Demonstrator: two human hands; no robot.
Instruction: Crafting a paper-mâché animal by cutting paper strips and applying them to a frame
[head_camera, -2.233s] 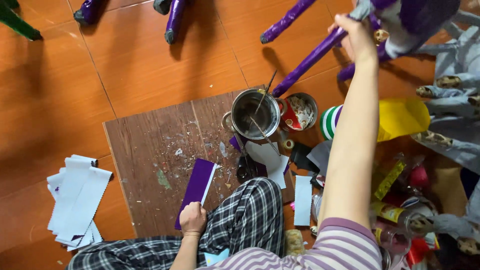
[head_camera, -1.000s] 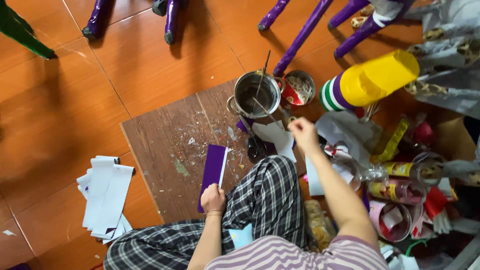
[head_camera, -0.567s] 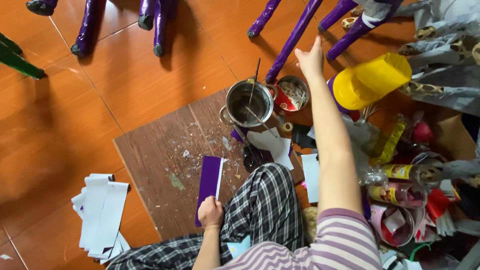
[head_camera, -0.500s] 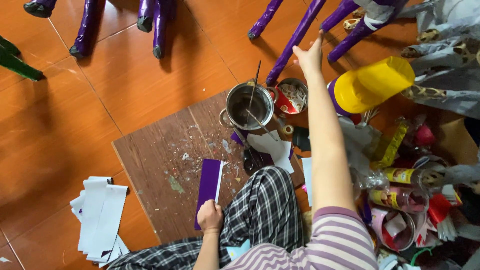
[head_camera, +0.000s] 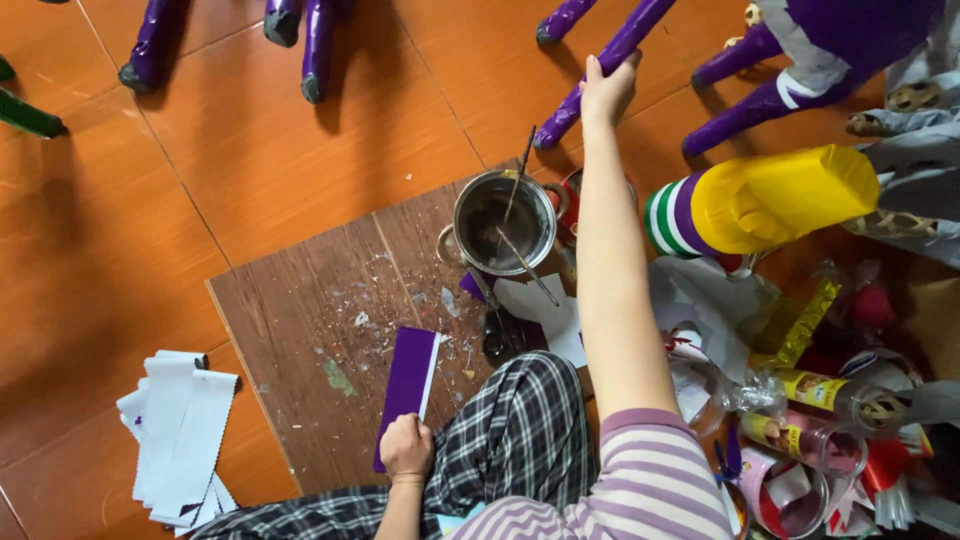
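Nearest the person, at about seven o'clock in the head view, the left hand (head_camera: 406, 447) is closed around the near end of a purple paper strip (head_camera: 408, 385) that lies flat on the glue-flecked wooden board (head_camera: 300, 340), so this strip looks cut and ready but not yet applied. Farther out, at twelve to one o'clock past the metal pot (head_camera: 503, 219), the right hand (head_camera: 607, 92) is stretched to a purple-wrapped leg (head_camera: 600, 65) of a paper figure, fingers curled around it; that leg already appears covered in purple.
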